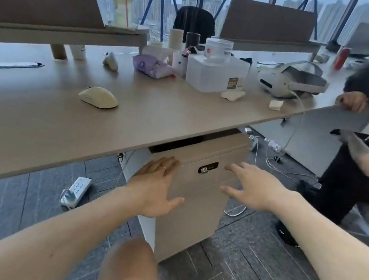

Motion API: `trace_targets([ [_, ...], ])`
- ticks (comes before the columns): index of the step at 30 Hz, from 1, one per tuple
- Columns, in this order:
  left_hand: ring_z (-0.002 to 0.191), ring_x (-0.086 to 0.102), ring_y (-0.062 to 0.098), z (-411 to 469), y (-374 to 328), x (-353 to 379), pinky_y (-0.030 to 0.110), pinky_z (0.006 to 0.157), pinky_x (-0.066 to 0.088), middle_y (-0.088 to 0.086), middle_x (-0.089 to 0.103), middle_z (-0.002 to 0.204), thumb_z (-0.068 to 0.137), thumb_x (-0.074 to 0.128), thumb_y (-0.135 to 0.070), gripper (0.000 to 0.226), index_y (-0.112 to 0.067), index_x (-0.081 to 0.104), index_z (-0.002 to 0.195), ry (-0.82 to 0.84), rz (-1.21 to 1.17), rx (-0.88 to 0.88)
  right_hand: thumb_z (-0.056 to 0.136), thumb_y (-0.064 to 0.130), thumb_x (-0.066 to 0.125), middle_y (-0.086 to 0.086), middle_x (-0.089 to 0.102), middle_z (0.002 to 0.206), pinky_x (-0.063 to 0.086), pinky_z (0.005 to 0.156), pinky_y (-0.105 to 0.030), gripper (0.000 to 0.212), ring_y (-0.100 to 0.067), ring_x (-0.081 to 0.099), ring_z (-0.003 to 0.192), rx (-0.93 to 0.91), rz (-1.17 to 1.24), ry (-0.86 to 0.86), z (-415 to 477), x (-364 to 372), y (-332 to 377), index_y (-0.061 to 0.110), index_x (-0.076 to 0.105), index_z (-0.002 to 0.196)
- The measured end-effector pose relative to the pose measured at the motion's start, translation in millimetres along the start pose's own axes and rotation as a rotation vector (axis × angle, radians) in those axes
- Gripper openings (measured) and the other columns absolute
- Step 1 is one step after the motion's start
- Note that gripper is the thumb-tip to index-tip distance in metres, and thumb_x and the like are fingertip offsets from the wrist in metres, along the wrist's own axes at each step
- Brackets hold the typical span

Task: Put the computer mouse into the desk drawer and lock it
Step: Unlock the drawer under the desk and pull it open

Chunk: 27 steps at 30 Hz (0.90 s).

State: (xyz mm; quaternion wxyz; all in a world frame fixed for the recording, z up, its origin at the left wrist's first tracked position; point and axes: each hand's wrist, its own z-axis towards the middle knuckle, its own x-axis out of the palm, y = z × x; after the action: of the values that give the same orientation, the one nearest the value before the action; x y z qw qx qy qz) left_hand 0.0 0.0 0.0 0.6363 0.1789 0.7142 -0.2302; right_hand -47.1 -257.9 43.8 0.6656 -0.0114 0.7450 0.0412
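Beige all over, the drawer cabinet (pixel 197 190) stands under the tabletop (pixel 59 123), a little way out past its edge. Both hands are at its front. The left hand (pixel 159 184) lies flat on the left part of the front, fingers together and thumb out to the side, holding nothing. The right hand (pixel 253 188) is spread wide just in front of the right side, also holding nothing; I cannot tell if it touches the front yet.

The computer mouse (pixel 99 97) is still up on the tabletop, pale cream, well apart from both hands. A small dark lock plate (pixel 208 167) sits near the top middle of the front. A dark gap shows above the top drawer, so it may be open a tiny bit, but that is hard to tell.

I think the step now is to get the top drawer open. To do it well, hook the fingers over the top edge of the drawer front, where the dark gap is, and pull straight back with both hands the same, so the drawer does not go crooked. The knee (pixel 130 267) is close below, so leave room for the drawer to slide out. If it will not move, it may be locked; check the lock plate first. A white power strip (pixel 76 189) and cables lie on the floor near the cabinet, so keep feet away from them.
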Motion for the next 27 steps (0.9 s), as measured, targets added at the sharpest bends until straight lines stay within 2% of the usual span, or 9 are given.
trace_targets([
  [2, 0.154, 0.004, 0.022, 6.9, 6.5, 4.9, 0.039, 0.124, 0.009, 0.004, 0.005, 0.17, 0.089, 0.042, -0.067, 0.096, -0.016, 0.002, 0.161, -0.083, -0.01, 0.025, 0.089, 0.063, 0.045, -0.003, 0.054, 0.138, 0.048, 0.097, -0.044, 0.067, -0.026, 0.053, 0.126, 0.017, 0.029, -0.035, 14.6, 8.3, 1.7, 0.029, 0.038, 0.147],
  [6, 0.136, 0.037, 0.021, 9.7, 19.6, 27.4, 0.039, 0.113, 0.033, 0.001, 0.04, 0.153, 0.087, 0.057, -0.053, 0.08, -0.015, 0.033, 0.154, -0.371, -0.02, 0.083, 0.087, 0.064, 0.044, -0.001, 0.067, 0.118, 0.052, 0.09, -0.045, 0.057, -0.027, 0.062, 0.109, 0.105, 0.203, -0.046, 45.3, 34.8, 6.8, 0.026, 0.056, 0.128],
  [9, 0.127, 0.044, 0.022, 15.5, 24.2, 47.4, 0.03, 0.109, 0.033, 0.001, 0.05, 0.143, 0.087, 0.063, -0.042, 0.073, -0.012, 0.043, 0.15, -0.515, -0.101, 0.093, 0.083, 0.062, 0.048, -0.002, 0.073, 0.104, 0.054, 0.086, -0.041, 0.049, -0.027, 0.067, 0.098, 0.182, 0.39, -0.039, 71.7, 57.4, 3.9, 0.026, 0.065, 0.113],
  [12, 0.119, 0.05, 0.023, 25.0, 22.4, 56.7, 0.034, 0.103, 0.039, 0.002, 0.057, 0.135, 0.09, 0.064, -0.025, 0.057, -0.011, 0.053, 0.143, -0.651, -0.176, 0.09, 0.089, 0.049, 0.056, -0.007, 0.073, 0.098, 0.051, 0.08, -0.033, 0.031, -0.027, 0.067, 0.093, 0.238, 0.597, -0.065, 90.7, 76.9, 6.8, 0.023, 0.067, 0.102],
  [14, 0.114, 0.053, 0.024, 30.8, 24.7, 58.0, 0.036, 0.098, 0.042, 0.001, 0.061, 0.13, 0.093, 0.059, -0.016, 0.046, -0.012, 0.058, 0.139, -0.716, -0.19, 0.093, 0.09, 0.046, 0.058, -0.013, 0.074, 0.095, 0.052, 0.077, -0.037, 0.027, -0.032, 0.069, 0.088, 0.287, 0.801, -0.1, 99.5, 89.5, 10.5, 0.02, 0.064, 0.09],
  [18, 0.109, 0.054, 0.025, 37.6, 31.7, 60.9, 0.034, 0.096, 0.044, -0.001, 0.064, 0.126, 0.091, 0.053, 0.0, 0.046, -0.014, 0.063, 0.134, -0.751, -0.208, 0.104, 0.099, 0.026, 0.053, -0.012, 0.066, 0.077, 0.047, 0.056, -0.032, 0.025, -0.027, 0.061, 0.062, 0.427, 1.219, -0.082, 109.8, 99.8, 23.9, 0.002, 0.06, 0.101],
  [22, 0.111, 0.053, 0.023, 38.9, 31.4, 63.0, 0.034, 0.097, 0.044, -0.003, 0.063, 0.128, 0.089, 0.049, 0.003, 0.052, -0.015, 0.062, 0.135, -0.746, -0.224, 0.1, 0.102, 0.017, 0.046, -0.008, 0.058, 0.066, 0.045, 0.05, -0.028, 0.021, -0.02, 0.054, 0.054, 0.584, 1.549, -0.019, 115.9, 94.1, 35.2, 0.006, 0.057, 0.088],
  [24, 0.112, 0.053, 0.023, 38.2, 32.6, 62.7, 0.036, 0.098, 0.044, -0.002, 0.063, 0.128, 0.088, 0.052, 0.008, 0.053, -0.015, 0.062, 0.135, -0.742, -0.237, 0.106, 0.101, 0.016, 0.046, -0.007, 0.059, 0.065, 0.046, 0.052, -0.027, 0.028, -0.019, 0.054, 0.054, 0.619, 1.611, -0.01, 117.5, 93.7, 36.3, 0.008, 0.057, 0.076],
  [27, 0.112, 0.052, 0.022, 36.8, 33.6, 61.1, 0.036, 0.098, 0.045, -0.002, 0.063, 0.129, 0.086, 0.055, 0.012, 0.056, -0.015, 0.062, 0.136, -0.728, -0.246, 0.11, 0.098, 0.015, 0.047, -0.006, 0.057, 0.062, 0.043, 0.044, -0.023, 0.027, -0.017, 0.05, 0.051, 0.607, 1.624, -0.088, 119.3, 99.3, 36.6, 0.009, 0.056, 0.073],
])
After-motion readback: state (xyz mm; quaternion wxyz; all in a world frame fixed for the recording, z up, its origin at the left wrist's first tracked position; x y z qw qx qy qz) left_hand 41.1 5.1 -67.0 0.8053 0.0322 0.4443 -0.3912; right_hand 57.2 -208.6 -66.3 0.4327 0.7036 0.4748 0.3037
